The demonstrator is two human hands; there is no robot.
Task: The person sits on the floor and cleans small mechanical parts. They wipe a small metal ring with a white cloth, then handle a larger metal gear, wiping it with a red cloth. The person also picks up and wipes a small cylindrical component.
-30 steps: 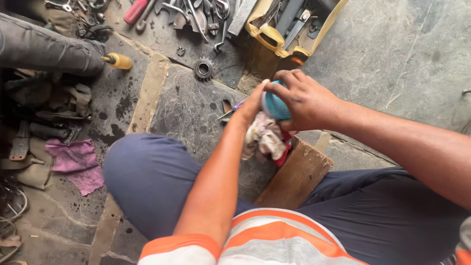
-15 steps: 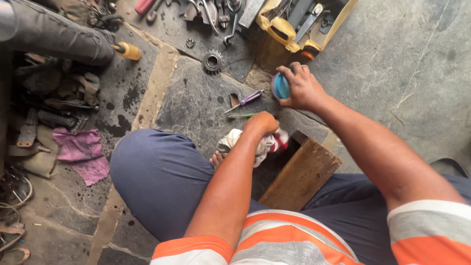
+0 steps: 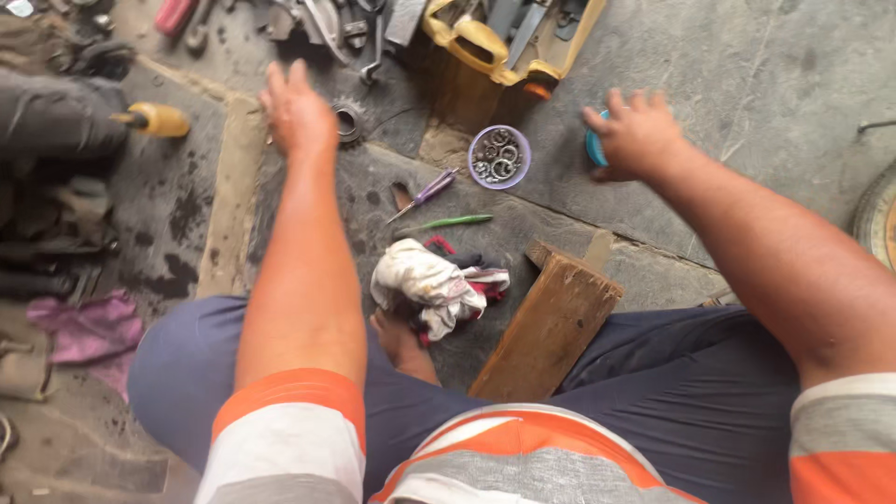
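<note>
Head view: right hand (image 3: 637, 133) is gripping a blue lid (image 3: 594, 145) right of the tub of rings (image 3: 499, 157). Left hand (image 3: 297, 110) is reaching open-fingered toward the sprocket (image 3: 350, 121), left of that tub. Lid probably light, rigid; take it by the rim.

A small round purple tub (image 3: 499, 157) sits open on the stone floor, just below the yellow canister (image 3: 485, 42), with loose metal rings inside. That canister, plastic and cut open, lies at the top edge with tools in it. Right of the tub, a round blue lid (image 3: 592, 147) peeks out from under the right hand (image 3: 635, 135).
</note>
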